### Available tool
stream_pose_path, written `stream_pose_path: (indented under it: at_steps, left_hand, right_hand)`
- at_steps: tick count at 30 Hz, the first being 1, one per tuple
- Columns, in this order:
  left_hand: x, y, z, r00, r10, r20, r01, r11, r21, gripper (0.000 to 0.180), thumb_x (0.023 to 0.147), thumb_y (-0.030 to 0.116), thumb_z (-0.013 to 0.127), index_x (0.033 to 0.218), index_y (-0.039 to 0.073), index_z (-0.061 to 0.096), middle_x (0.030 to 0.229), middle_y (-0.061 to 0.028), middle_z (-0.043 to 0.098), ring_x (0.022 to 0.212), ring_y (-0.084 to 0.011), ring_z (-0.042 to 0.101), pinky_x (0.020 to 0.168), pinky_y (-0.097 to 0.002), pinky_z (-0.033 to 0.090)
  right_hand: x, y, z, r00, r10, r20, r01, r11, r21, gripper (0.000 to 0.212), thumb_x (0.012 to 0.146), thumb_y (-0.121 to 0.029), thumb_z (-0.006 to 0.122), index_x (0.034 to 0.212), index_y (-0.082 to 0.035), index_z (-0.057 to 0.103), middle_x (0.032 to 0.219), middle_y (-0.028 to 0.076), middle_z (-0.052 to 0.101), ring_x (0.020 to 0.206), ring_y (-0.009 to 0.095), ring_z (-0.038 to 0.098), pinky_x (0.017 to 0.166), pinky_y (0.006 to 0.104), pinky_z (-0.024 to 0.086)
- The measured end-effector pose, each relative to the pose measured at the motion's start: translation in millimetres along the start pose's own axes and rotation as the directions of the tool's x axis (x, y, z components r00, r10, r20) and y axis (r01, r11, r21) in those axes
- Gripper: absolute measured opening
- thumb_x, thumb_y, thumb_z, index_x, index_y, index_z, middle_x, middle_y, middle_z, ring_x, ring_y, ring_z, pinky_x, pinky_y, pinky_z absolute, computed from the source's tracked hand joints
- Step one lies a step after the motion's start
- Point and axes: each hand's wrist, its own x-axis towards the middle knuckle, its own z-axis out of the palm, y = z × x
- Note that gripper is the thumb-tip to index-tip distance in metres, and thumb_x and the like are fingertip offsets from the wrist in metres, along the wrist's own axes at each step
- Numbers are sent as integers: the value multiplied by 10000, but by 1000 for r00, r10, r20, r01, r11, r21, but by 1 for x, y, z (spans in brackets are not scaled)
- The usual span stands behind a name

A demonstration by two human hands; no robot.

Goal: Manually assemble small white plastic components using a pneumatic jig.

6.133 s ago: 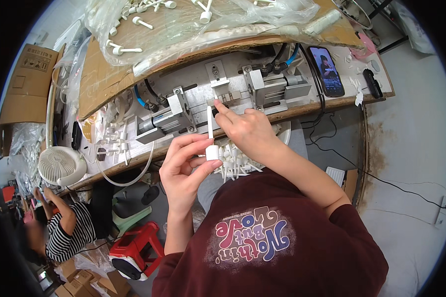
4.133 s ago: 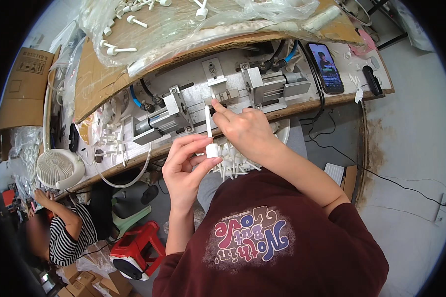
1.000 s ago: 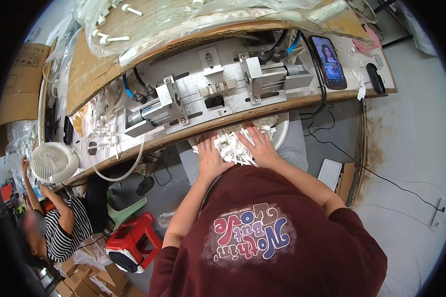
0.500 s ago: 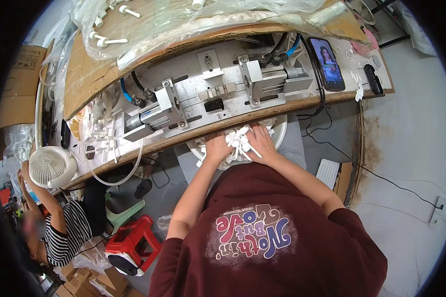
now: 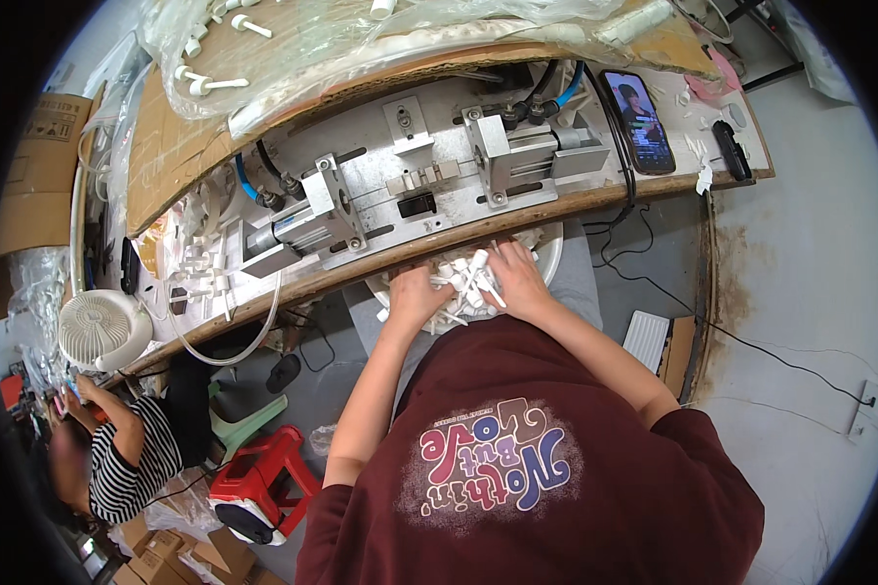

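The maroon shirt (image 5: 556, 458) fills the nearest part of the view, with grey trousers (image 5: 578, 292) under a round white bowl (image 5: 554, 261) in the lap. The bowl holds a heap of white plastic pieces (image 5: 476, 278), thin stems with thicker caps. Both hands reach into this heap, the left hand (image 5: 417, 295) on its left side, the right hand (image 5: 519, 280) on its right, well apart from each other. The left thumb stands away from its fingers, whose tips are hidden; the right fingers lie among the pieces. Whether either hand grips any, I cannot tell.

The wooden front edge of the bench (image 5: 517, 227) overhangs the far side of the bowl and covers part of it. Just beyond, two metal cylinders (image 5: 307, 222) face each other across a small notched block (image 5: 422, 178). A pale hose (image 5: 229, 363) loops over the left front edge, near a white fan (image 5: 104, 330). To the right, black cables (image 5: 622, 146) run over the edge beside a phone (image 5: 638, 122). Farther back, a cardboard sheet (image 5: 180, 156) under clear plastic hangs over the bench, hiding its rear. Off to the left, past a red stool (image 5: 263, 483), sits a person in a striped shirt (image 5: 151, 434).
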Motion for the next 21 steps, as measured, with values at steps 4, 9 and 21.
stream_pose_path:
  at_steps: [4, 9, 21]
  left_hand:
    - [-10, 14, -18, 1000, -17, 9, 16, 1000, 15, 637, 658, 331, 810, 1169, -4, 629, 1036, -262, 662, 1028, -405, 623, 920, -463, 481]
    - [-32, 2, 2, 981, -17, -195, 17, 1000, -4, 646, 708, 250, 796, 1240, -16, 542, 1193, -278, 542, 1147, -441, 494, 1000, -496, 389]
    - [-62, -50, 26, 896, -113, -430, 16, 975, -221, 700, 943, 366, 565, 1453, -47, 320, 1397, -278, 377, 1355, -446, 297, 1149, -532, 188]
  right_hand:
    - [-3, -5, -13, 998, 68, -4, -68, 998, 18, 696, 681, -232, 808, 1304, -84, 536, 1190, 168, 482, 1160, 365, 462, 993, 454, 373]
    - [-9, -8, -20, 998, 54, -19, -53, 998, 38, 704, 700, -217, 803, 1333, -93, 520, 1252, 181, 476, 1214, 367, 455, 1009, 458, 376]
    - [-31, 8, -32, 983, 106, -153, -92, 991, 95, 648, 823, -213, 723, 1382, -36, 446, 1376, 225, 464, 1273, 402, 447, 1063, 464, 370]
